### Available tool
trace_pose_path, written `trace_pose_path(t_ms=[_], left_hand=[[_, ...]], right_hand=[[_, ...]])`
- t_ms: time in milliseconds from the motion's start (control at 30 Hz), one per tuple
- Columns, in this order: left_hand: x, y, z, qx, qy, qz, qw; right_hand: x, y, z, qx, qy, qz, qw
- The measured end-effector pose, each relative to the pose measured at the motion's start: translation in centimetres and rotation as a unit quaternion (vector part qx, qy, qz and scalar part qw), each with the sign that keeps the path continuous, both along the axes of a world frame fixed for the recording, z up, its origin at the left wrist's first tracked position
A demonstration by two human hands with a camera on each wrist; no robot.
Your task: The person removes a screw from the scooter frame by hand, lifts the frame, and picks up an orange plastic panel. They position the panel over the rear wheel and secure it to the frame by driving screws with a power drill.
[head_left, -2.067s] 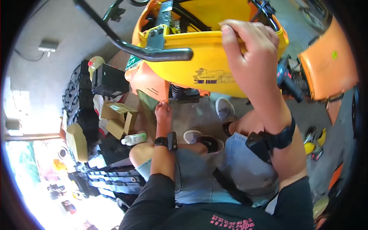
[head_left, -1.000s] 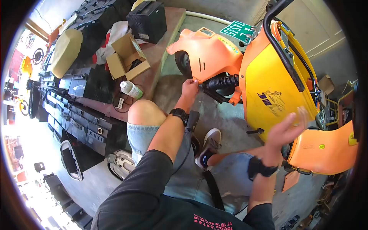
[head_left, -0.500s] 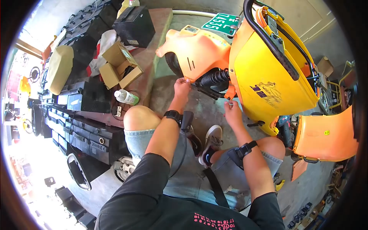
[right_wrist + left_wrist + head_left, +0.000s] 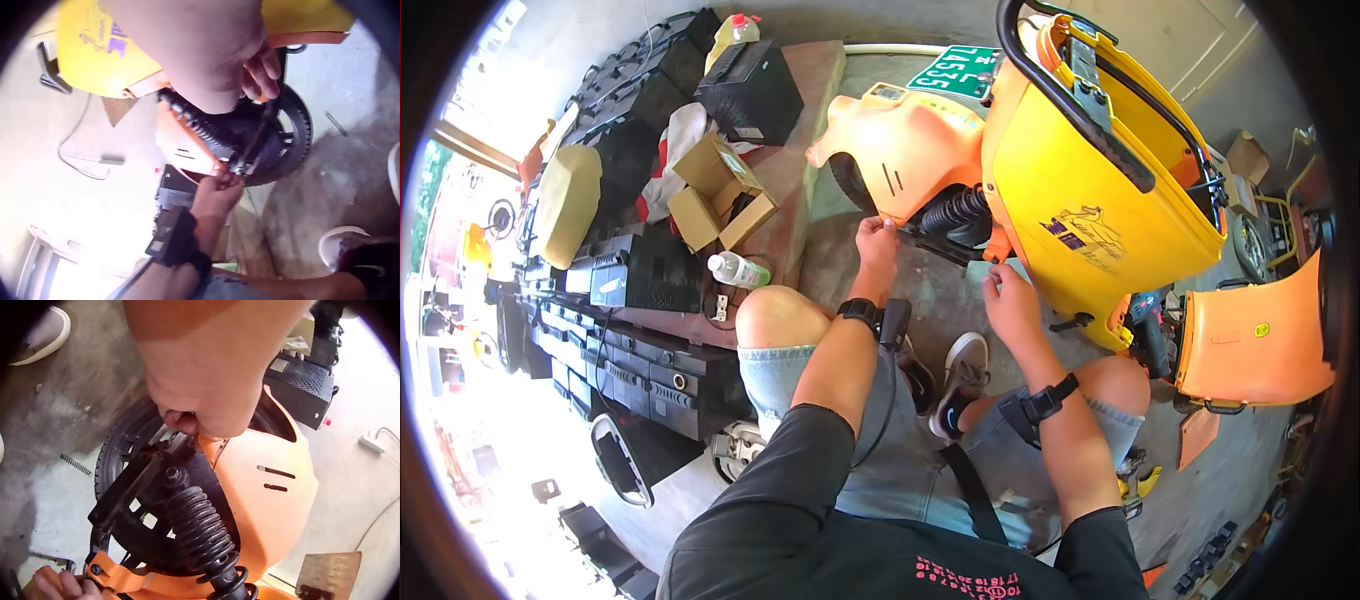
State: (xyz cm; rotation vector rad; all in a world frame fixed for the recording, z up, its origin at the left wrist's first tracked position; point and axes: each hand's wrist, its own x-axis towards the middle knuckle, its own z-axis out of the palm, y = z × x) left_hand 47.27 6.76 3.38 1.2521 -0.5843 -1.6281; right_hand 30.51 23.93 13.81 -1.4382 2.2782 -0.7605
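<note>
An orange rear fender (image 4: 910, 140) covers a scooter wheel (image 4: 119, 456), with a black coil shock absorber (image 4: 950, 212) beside it. My left hand (image 4: 878, 232) pinches the fender's lower edge where it meets the metal bracket at the shock's end; the left wrist view shows the fingertips (image 4: 184, 420) closed on that edge. My right hand (image 4: 1003, 277) sits at the shock's other end beside the yellow body panel (image 4: 1090, 190). Its fingers (image 4: 59, 584) curl round a small metal part by an orange bracket. The right wrist view shows both hands, the left hand (image 4: 219, 186) at the fender (image 4: 181, 140).
I squat on a concrete floor. At left lie a cardboard box (image 4: 715, 195), a plastic bottle (image 4: 738, 270) and black battery cases (image 4: 750, 90). A loose orange panel (image 4: 1250, 340) and a power drill (image 4: 1145, 325) are at right. A small spring (image 4: 76, 465) lies on the floor.
My right hand left the top of the yellow body, swung through the air open, and came down to the shock's end. My left hand stayed on the fender edge.
</note>
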Motion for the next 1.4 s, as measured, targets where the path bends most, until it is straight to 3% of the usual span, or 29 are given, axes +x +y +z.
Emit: trace_pose_path(t_ms=[33,67,133,200,267,300,367,467,800,1400], left_hand=[[-0.1,0.0,0.0,-0.001,0.000,-0.005,1.000],[-0.2,0.0,0.0,-0.004,0.012,0.011,1.000],[-0.4,0.1,0.1,-0.009,0.024,0.025,0.999],[-0.3,0.1,0.3,-0.025,0.009,0.028,0.999],[-0.3,0.1,-0.1,-0.029,0.010,0.034,0.999],[-0.4,0.0,-0.2,-0.031,0.013,0.038,0.999],[-0.4,0.4,0.6,-0.031,-0.005,0.034,0.999],[-0.4,0.5,0.3,-0.044,-0.010,0.035,0.998],[-0.1,0.3,0.0,-0.040,-0.023,0.029,0.999],[0.4,0.2,2.4,0.010,0.036,-0.023,0.999]], right_hand=[[0.5,0.1,2.4,-0.042,0.045,0.054,0.997],[0.8,0.3,4.9,-0.043,0.045,0.050,0.997],[0.9,0.8,10.1,-0.276,0.110,0.137,0.945],[-0.4,1.3,14.2,-0.429,0.204,0.118,0.872],[-2.7,2.4,16.7,-0.462,0.319,0.066,0.825],[-3.9,2.5,16.8,-0.464,0.320,0.063,0.824],[-6.1,2.3,16.8,-0.459,0.382,-0.062,0.799],[-8.2,2.0,15.0,-0.368,0.401,-0.161,0.823],[-9.8,-0.1,11.8,-0.442,0.413,-0.178,0.776],[-9.0,0.5,12.4,-0.443,0.368,-0.160,0.802]])
